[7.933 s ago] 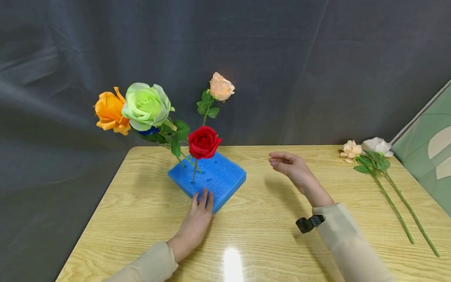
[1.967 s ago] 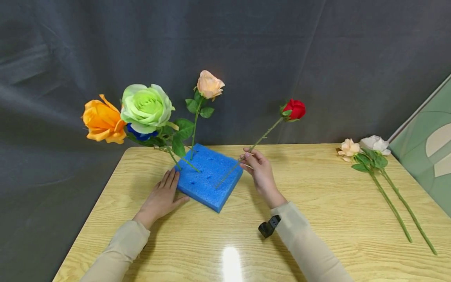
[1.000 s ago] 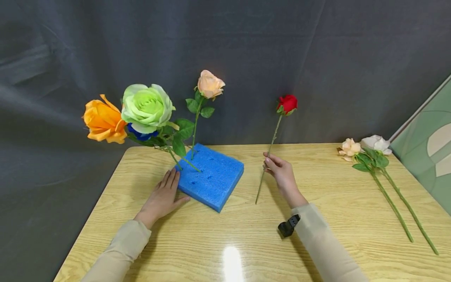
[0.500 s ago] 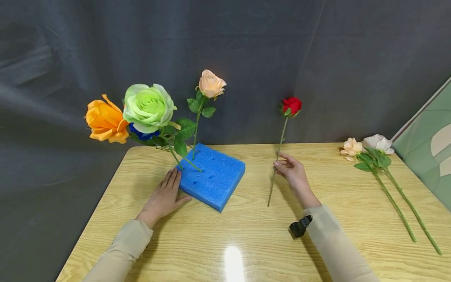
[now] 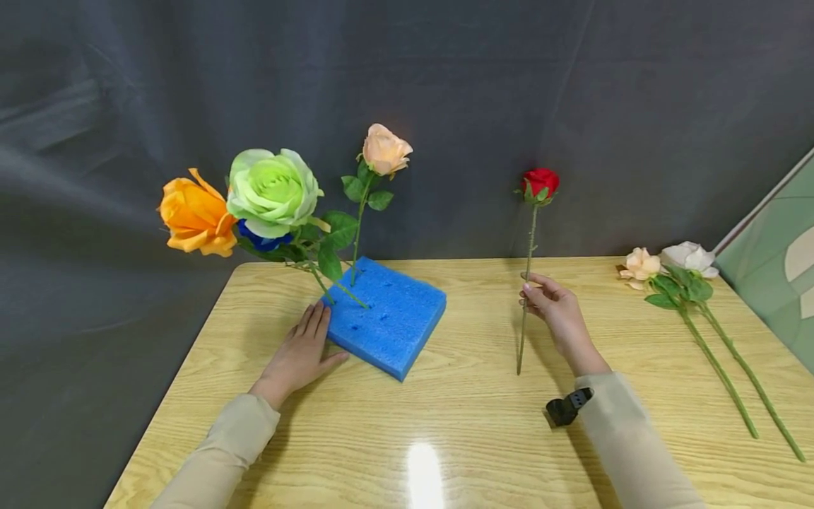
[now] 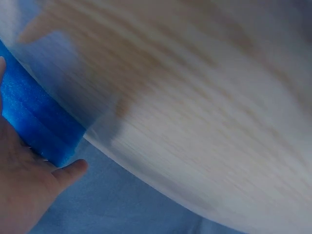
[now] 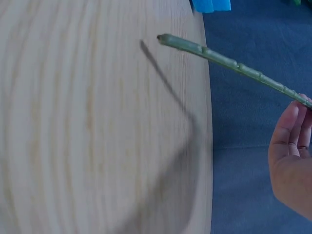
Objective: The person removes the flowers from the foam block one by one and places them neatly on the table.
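In the head view, my right hand (image 5: 559, 314) pinches the stem of a red rose (image 5: 540, 185), held nearly upright right of the blue foam block (image 5: 397, 318). The bare lower stem (image 7: 234, 64) shows in the right wrist view, its tip apart from the table. My left hand (image 5: 299, 357) lies with straight fingers against the foam block's left side. Upright in the block are a green rose (image 5: 273, 191), an orange rose (image 5: 197, 215) and a peach rose (image 5: 385, 150). A blue flower (image 5: 263, 240) is mostly hidden behind the green one.
At the right of the wooden table (image 5: 356, 438) lie a peach rose (image 5: 639, 266) and a white rose (image 5: 689, 259), stems toward the front. A dark curtain (image 5: 483, 127) hangs behind the table. A green panel (image 5: 779, 276) stands at the right edge.
The red rose, standing in the foam block in the oldest frame, is now in my right hand, carried rightward and more upright. My left hand went from the block's front to its left side.
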Tool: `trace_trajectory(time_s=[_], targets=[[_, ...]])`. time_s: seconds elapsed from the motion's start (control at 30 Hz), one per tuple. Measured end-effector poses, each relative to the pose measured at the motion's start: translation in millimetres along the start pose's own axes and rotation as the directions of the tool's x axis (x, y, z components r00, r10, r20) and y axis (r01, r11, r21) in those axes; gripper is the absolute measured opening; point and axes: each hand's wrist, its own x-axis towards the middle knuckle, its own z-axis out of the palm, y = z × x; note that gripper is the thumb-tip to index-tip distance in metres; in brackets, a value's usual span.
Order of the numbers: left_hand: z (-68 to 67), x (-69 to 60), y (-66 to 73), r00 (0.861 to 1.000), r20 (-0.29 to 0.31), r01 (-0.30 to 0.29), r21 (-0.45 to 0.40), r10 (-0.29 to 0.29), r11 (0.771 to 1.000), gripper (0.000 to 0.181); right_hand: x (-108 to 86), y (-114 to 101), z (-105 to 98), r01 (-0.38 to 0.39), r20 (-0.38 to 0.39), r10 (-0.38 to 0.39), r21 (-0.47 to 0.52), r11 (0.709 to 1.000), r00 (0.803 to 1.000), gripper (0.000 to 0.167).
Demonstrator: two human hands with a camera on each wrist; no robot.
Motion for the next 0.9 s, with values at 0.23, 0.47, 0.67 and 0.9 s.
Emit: trace_trajectory(time_s=[0.23, 0.47, 0.67, 0.9], targets=[[-0.1, 0.5, 0.3, 1.0, -0.009, -0.005, 0.008, 0.005, 1.0, 0.087, -3.0, -1, -13, -0.015, 0.001, 0.015, 0.087, 0.996, 1.0, 0.015], [-0.3, 0.6, 1.7, 1.0, -0.007, -0.006, 0.01, 0.006, 1.0, 0.088, -8.2, -4, -36, -0.019, 0.051, 0.014, 0.102, 0.995, 0.999, 0.014], [-0.3, 0.8, 2.1, 1.0, -0.011, -0.007, 0.013, 0.007, 1.0, 0.088, -15.1, -4, -59, -0.007, 0.079, -0.002, 0.106, 0.994, 0.997, 0.018], [0.3, 1.0, 1.7, 1.0, 0.0, 0.0, 0.006, 0.0, 1.0, 0.088, -21.6, -1, -88, -0.018, 0.08, 0.01, 0.096, 0.995, 0.997, 0.021]])
